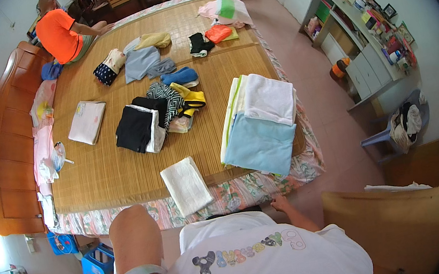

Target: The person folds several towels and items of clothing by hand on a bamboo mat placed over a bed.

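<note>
My left hand is out of view; only the bent forearm [135, 241] shows, with a pale bangle at the wrist by the bottom edge. Beside the front edge of the bed hangs my right hand [280, 203], its fingers loosely curled and partly hidden. Nearest it on the bed lies a stack with a folded light blue cloth [262, 141], a folded white towel [269, 98] and a green-edged white cloth [233, 122]. A folded cream towel [186, 187] overhangs the mat's front edge. Folded black clothing [133, 128] rests mid-bed beside a zigzag-patterned cloth [167, 100].
A bamboo mat [94, 175] covers the bed. At its far left sits a person in an orange shirt [56, 35]. More garments [141, 61] lie farther back. A cluttered desk [361, 41] and a laden plastic chair [388, 136] stand on the right, a blue stool [98, 265] on the left.
</note>
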The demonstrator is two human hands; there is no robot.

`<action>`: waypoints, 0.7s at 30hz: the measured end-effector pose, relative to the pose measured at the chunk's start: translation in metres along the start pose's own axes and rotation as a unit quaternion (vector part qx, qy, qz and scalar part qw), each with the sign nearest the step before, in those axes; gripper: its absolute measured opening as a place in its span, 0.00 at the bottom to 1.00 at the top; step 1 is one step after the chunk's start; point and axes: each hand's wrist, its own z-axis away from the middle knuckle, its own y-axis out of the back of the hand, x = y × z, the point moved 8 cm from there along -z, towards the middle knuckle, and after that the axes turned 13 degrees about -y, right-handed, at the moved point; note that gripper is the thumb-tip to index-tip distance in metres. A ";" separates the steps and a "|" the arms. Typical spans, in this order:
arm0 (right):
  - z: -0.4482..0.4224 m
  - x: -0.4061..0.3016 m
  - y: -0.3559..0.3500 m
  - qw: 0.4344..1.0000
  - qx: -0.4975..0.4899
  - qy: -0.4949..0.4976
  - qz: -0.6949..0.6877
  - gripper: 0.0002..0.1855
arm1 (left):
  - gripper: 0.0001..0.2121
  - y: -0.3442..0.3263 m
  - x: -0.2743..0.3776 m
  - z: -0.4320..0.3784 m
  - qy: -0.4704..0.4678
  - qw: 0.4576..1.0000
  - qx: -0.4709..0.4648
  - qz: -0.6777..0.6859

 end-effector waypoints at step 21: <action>0.004 -0.017 0.018 0.998 0.016 0.000 -0.054 0.12 | 0.07 -0.008 -0.010 0.023 0.065 0.997 -0.033 0.026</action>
